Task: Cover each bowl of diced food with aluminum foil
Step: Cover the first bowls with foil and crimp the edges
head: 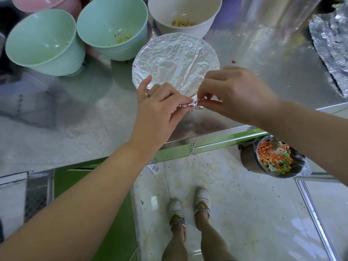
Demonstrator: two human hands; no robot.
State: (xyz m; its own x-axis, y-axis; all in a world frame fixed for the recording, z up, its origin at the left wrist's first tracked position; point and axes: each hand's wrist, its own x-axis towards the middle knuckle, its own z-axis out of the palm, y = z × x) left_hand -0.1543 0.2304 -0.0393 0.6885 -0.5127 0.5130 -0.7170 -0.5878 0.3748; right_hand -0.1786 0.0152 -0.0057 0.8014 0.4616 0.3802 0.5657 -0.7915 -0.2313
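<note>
A foil tail, twisted and crumpled, is pinched from both sides. It is gripped from the left by the curled fingers and thumb of the left hand, and its right end is nipped between the thumb and forefinger of the right hand. The stretch of the foil tail under the left fingers is hidden. The near rim of the covered bowl is masked by both hands, so how the foil is tucked there cannot be made out. The bowl's walls and contents are concealed by the crinkled sheet stretched over its mouth, which is crossed by one raised crease. The covered bowl lies just beyond the grip and is joined to the foil tail at its near edge; it stands on the steel table. Behind it an uncovered white bowl is seen, with yellow dice in its bottom and its far rim cut off by the frame. To the left are two uncovered bowls, a middle mint bowl with a few scraps and a left mint bowl. A pink bowl is cropped at the top edge. At the right, a crumpled foil mass is cut off; what it covers cannot be told. Below the table edge, a metal pail of diced orange and yellow scraps is partly hidden by the right forearm.
</note>
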